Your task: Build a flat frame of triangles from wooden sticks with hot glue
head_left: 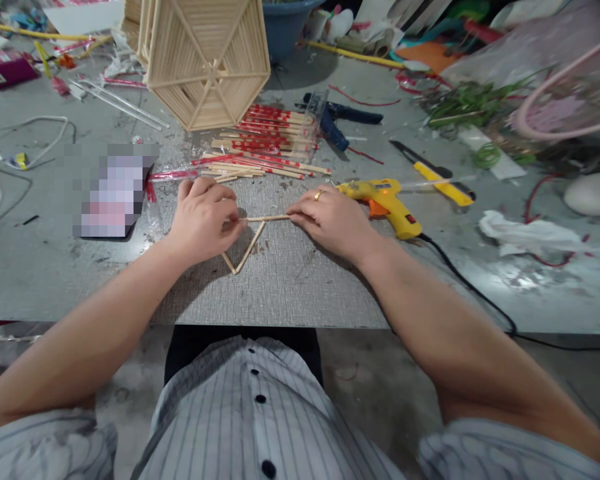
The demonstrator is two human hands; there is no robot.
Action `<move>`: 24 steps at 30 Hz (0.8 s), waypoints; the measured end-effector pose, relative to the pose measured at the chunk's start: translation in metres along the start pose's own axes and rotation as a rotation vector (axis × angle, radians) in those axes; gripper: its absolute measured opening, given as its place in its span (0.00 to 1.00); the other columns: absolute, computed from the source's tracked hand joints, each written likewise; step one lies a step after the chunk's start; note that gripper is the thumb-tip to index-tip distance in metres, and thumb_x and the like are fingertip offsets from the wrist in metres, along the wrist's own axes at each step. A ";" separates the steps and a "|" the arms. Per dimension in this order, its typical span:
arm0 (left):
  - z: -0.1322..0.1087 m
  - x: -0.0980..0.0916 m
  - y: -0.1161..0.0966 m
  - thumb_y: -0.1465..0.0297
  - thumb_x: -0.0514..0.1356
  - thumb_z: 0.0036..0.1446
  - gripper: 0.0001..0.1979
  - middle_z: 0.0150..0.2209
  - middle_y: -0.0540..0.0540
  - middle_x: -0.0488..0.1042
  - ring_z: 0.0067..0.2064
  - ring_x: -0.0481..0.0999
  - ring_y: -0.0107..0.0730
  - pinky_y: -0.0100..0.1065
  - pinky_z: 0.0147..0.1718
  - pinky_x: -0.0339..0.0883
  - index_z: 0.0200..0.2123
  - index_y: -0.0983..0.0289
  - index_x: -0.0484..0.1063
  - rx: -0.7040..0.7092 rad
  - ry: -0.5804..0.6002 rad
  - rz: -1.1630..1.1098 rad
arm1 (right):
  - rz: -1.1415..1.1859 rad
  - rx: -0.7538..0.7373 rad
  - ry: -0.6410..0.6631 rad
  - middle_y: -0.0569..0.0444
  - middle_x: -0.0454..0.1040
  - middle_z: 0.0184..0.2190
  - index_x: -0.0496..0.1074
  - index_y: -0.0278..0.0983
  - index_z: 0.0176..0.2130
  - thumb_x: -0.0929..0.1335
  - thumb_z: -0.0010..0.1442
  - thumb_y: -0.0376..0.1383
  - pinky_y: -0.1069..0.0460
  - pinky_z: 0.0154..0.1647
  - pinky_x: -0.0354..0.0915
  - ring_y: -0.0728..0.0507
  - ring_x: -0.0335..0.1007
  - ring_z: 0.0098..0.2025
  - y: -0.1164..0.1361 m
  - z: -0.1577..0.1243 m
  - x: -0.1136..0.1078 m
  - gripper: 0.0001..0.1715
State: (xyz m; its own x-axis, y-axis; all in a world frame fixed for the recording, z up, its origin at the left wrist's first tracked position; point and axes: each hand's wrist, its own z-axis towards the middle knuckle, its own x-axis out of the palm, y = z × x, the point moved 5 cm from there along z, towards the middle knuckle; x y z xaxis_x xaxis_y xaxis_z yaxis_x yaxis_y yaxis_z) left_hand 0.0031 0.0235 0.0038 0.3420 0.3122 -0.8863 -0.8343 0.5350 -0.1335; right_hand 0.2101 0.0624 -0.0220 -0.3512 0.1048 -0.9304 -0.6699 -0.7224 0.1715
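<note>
Both grips are closed in a pinch on a thin wooden stick [275,217], the left grip [205,217] at one end and the right grip [330,217] at the other, so it spans the gap between them. Light, even pressure from both sides should serve best here, keeping the stick straight and low without springing the V of sticks [251,247] just below; one leg's tip meets it between the grips, while the other leg's top is hidden by the left fingers. The sticks look slim, pale, smooth and rigid, the joint at the V's point sharp. Beneath lies a grey surface [290,293] with a fine woven-looking grain. Beyond the left grip stands a hexagonal stick-built piece [210,40], ridged like radiating slats; just beside the right grip, a yellow plastic glue gun [403,217] should be kept clear of the knuckles.
</note>
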 end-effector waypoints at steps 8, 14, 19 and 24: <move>-0.003 0.000 -0.021 0.61 0.62 0.56 0.16 0.46 0.56 0.79 0.53 0.68 0.54 0.57 0.51 0.58 0.20 0.62 0.73 0.094 0.056 -0.001 | 0.025 0.030 -0.009 0.46 0.78 0.38 0.79 0.40 0.39 0.64 0.67 0.38 0.43 0.45 0.64 0.38 0.68 0.44 -0.001 0.000 0.000 0.14; -0.003 0.004 -0.026 0.63 0.64 0.56 0.15 0.47 0.55 0.78 0.53 0.68 0.54 0.58 0.52 0.59 0.20 0.62 0.73 0.105 0.117 0.059 | 0.019 0.031 -0.013 0.46 0.78 0.37 0.79 0.40 0.38 0.64 0.66 0.38 0.44 0.44 0.64 0.38 0.68 0.43 0.000 0.000 0.000 0.13; -0.001 0.004 -0.029 0.63 0.62 0.58 0.15 0.49 0.54 0.77 0.56 0.67 0.55 0.59 0.53 0.57 0.21 0.62 0.71 0.063 0.178 0.059 | 0.012 0.022 -0.011 0.47 0.78 0.36 0.79 0.40 0.37 0.64 0.67 0.38 0.44 0.43 0.64 0.38 0.68 0.42 0.001 0.001 0.000 0.14; 0.000 0.005 -0.031 0.64 0.63 0.58 0.15 0.49 0.54 0.77 0.57 0.67 0.56 0.60 0.56 0.54 0.21 0.63 0.70 0.018 0.186 0.036 | 0.014 0.023 -0.003 0.47 0.78 0.36 0.78 0.40 0.36 0.64 0.66 0.37 0.45 0.42 0.65 0.39 0.68 0.42 0.001 0.001 0.001 0.14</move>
State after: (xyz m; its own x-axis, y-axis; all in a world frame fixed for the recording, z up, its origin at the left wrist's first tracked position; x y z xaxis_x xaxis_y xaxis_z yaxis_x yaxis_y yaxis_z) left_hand 0.0302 0.0082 0.0034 0.2245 0.1819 -0.9574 -0.8361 0.5406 -0.0933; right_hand 0.2079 0.0627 -0.0227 -0.3626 0.0973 -0.9269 -0.6796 -0.7081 0.1915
